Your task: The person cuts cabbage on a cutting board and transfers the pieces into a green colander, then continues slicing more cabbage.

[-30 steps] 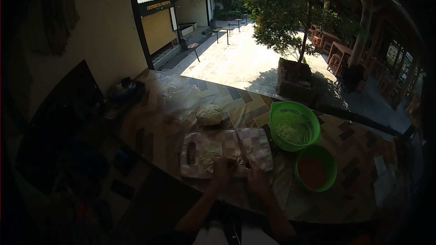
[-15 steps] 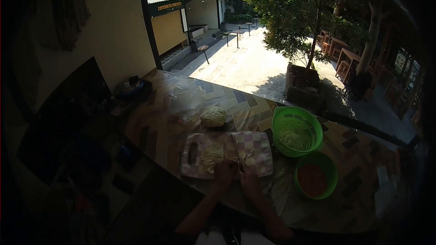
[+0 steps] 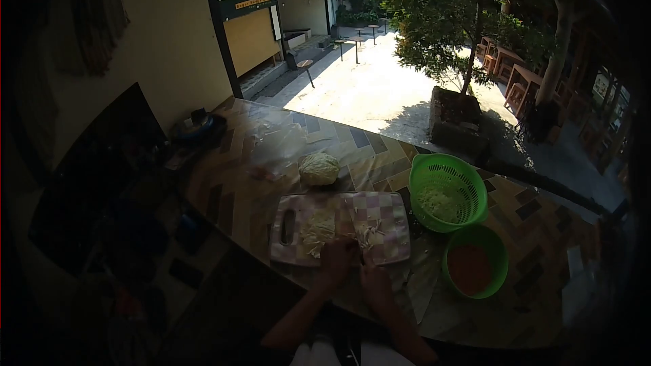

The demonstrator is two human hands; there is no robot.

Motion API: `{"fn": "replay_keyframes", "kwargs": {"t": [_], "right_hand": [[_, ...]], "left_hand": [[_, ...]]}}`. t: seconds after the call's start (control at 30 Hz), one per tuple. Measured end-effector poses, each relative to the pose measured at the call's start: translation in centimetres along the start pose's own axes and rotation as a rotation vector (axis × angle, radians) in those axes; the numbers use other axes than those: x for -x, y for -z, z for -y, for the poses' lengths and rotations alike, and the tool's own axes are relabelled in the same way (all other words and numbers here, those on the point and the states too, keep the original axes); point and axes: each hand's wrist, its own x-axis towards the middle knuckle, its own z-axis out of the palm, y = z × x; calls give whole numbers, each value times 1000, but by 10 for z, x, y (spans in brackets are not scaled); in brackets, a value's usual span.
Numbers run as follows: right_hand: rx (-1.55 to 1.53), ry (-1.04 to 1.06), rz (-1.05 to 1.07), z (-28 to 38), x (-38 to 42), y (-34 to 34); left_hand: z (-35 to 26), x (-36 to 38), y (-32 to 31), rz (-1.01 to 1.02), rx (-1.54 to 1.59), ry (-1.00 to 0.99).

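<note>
A pink-and-white checked cutting board point(image 3: 397, 247) lies in front of me, bearing cut cabbage point(image 3: 317, 230) on its left half and thin shreds point(image 3: 370, 232) on its right. My left hand point(image 3: 338, 257) is closed at the board's front edge, its curled fingers against the cut cabbage; deep shade hides the fingertips. Beside it, my right hand point(image 3: 374, 279) grips a knife point(image 3: 351, 215), whose blade points away from me across the board. Just behind the board sits a larger head of cabbage point(image 3: 319, 169).
To the right stand a green colander point(image 3: 483, 196) with shredded cabbage and a green bowl point(image 3: 502, 268) of orange shreds. Clear plastic point(image 3: 278, 142) lies at the back left of the tiled counter point(image 3: 230, 183). Beyond the counter are a planter tree point(image 3: 468, 34) and stools.
The view has shifted slightly, so the board and bowls appear a little displaced. Both hands stay close together at the board's front edge, the knife still in my right hand.
</note>
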Motion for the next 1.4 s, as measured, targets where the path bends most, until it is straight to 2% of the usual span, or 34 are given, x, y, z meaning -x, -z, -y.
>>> {"fn": "replay_keyframes", "kwargs": {"t": [0.13,0.23,0.37,0.47,0.57,0.67,0.77,0.87,0.97,1.17,1.27,1.4], "right_hand": [[81,-6,-28,10,-19,-7],[-118,176,-107,-8,-30,6],[-228,97,-76,-9,-17,42],[-212,94,-90,-10,-8,45],[-253,118,-154,-16,-8,37],[-173,22,-153,-12,-7,38],[-88,-60,-85,5,-4,47],[-154,48,-97,-6,-9,32],[-198,79,-151,-5,-7,27],[-179,30,-133,3,-3,28],[-168,153,-248,-4,-4,16],[-138,21,-139,1,-1,15]], "left_hand": [[-4,0,6,30,34,-9],[2,0,6,36,76,-26],[0,-9,8,70,132,30],[-1,-12,7,26,208,33],[2,-20,3,39,370,123],[4,-32,-2,-32,246,-42],[0,-38,0,19,226,-86],[3,-43,-3,67,251,-85],[-3,-44,3,134,267,6],[-5,-41,2,80,280,-4],[2,-41,-4,93,318,-9],[5,-36,-9,-4,254,-121]]}}
